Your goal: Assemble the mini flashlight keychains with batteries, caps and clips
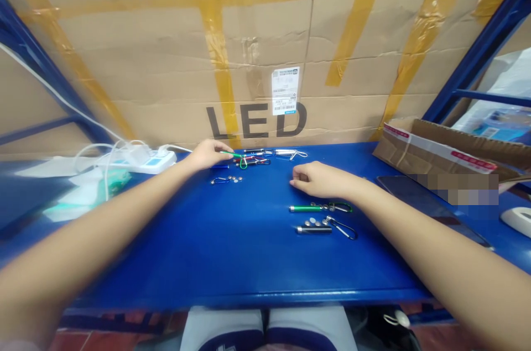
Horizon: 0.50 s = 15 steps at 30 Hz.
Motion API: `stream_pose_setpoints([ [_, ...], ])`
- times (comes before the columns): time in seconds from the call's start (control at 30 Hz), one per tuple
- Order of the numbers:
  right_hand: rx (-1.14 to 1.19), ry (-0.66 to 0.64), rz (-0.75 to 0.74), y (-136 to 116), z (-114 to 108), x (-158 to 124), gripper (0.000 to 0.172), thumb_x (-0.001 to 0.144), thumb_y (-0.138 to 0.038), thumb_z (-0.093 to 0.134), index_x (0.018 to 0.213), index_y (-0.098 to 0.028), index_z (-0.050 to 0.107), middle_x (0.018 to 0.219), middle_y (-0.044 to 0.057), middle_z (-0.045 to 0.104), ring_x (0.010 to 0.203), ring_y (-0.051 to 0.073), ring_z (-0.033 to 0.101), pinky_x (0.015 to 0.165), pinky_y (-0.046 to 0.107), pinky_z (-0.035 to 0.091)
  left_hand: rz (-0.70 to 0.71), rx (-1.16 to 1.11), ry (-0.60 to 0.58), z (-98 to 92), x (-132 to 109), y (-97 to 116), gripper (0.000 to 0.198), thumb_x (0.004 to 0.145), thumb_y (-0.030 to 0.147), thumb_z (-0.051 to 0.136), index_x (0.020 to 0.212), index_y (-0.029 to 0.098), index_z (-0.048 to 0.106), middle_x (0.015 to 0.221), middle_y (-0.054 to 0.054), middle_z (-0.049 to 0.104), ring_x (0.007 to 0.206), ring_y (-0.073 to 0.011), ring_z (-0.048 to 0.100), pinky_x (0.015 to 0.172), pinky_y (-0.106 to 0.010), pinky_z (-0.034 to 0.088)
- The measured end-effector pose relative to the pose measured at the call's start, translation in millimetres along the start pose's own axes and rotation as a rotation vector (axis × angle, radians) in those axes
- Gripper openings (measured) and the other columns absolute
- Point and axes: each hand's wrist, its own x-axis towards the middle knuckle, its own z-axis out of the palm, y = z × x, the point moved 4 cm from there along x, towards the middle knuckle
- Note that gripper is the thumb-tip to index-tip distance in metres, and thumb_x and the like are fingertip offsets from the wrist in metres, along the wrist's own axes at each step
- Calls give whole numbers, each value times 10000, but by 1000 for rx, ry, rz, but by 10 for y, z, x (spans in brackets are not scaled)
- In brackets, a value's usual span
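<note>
My left hand [206, 154] is closed, fingertips pinching a small green penlight [226, 154] with a green carabiner clip [244, 162]. It is at the table's back, beside several other penlights, among them a silver one [286, 152] and a blue tube [220, 166]. In front of that hand lie a dark blue carabiner [218, 180] and several button cells [235, 179]. My right hand [314, 179] rests near the table with curled fingers and nothing visible in them. Nearer me lie another green penlight [306, 208] and a black tube [315, 229], with button cells [312, 221] and a carabiner [345, 228].
A large taped cardboard box [166, 74] stands behind the blue table [232, 251]. On the left are a white power strip [161, 161] with cables and some plastic packaging [85, 193]. On the right are an open cardboard tray [440, 155] and a dark phone-like slab [404, 188].
</note>
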Motion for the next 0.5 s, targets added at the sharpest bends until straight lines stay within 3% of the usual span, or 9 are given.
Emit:
stream_pose_setpoints([
  [0.2, -25, -25, -31, 36, 38, 17, 227, 919, -355, 523, 770, -200, 595, 821, 46, 707, 654, 157, 584, 567, 266, 365, -12, 113, 39, 22, 99, -116, 299, 775, 448, 698, 932, 211, 788, 1021, -72, 778, 913, -255, 702, 852, -363, 523],
  [0.37, -73, -75, -51, 15, 55, 13, 339, 932, -390, 500, 671, -192, 587, 772, 57, 706, 649, 165, 592, 602, 281, 372, -38, 207, 85, 48, 139, -263, 281, 814, 416, 631, 878, 191, 786, 949, -94, 778, 884, -271, 699, 852, -385, 529],
  [0.5, -89, -70, -93, 2, 65, 18, 326, 934, -380, 496, 687, -192, 596, 819, 65, 717, 697, 174, 609, 648, 285, 385, 6, 274, 165, 13, 73, -214, 286, 822, 342, 597, 985, 171, 758, 1091, -123, 741, 1054, -304, 652, 970, -429, 484],
])
